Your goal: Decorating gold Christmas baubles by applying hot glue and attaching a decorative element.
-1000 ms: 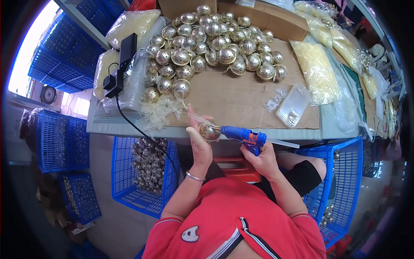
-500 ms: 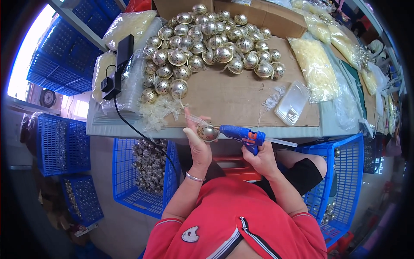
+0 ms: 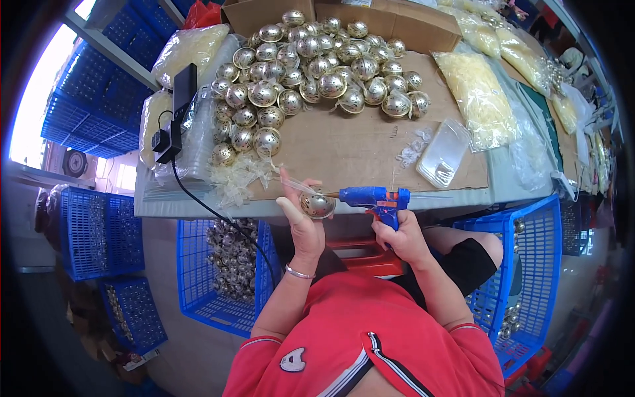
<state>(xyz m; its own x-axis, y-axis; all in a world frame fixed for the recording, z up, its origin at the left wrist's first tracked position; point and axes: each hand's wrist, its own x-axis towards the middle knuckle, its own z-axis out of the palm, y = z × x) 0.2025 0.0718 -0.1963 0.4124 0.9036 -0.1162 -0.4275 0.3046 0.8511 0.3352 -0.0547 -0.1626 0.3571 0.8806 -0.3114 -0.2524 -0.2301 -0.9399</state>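
Note:
In my left hand (image 3: 304,225) a shiny gold ball (image 3: 318,205) with small cut-out marks rests against the fingers, just off the table's front edge. A thin clear strip (image 3: 296,183) sticks out from between the same fingers. My right hand (image 3: 405,237) is wrapped round the grip of a blue glue gun (image 3: 370,197) with orange parts. Its nozzle points left and meets the ball's upper right side; whether it touches cannot be made out. A clear glue stick (image 3: 430,196) juts from the gun's back end.
Many similar balls (image 3: 331,84) are heaped on cardboard (image 3: 344,142). Crumpled clear strips (image 3: 231,175) lie left of it, a plastic box (image 3: 443,153) and bag of yellowish strips (image 3: 477,99) right. A black power strip (image 3: 173,129) trails a cable. Blue crates (image 3: 221,317) flank my legs.
The glue gun has levelled out, its back end tipping up slightly, with its nozzle still at the ball. My left hand keeps its hold. The whole view has shifted a little.

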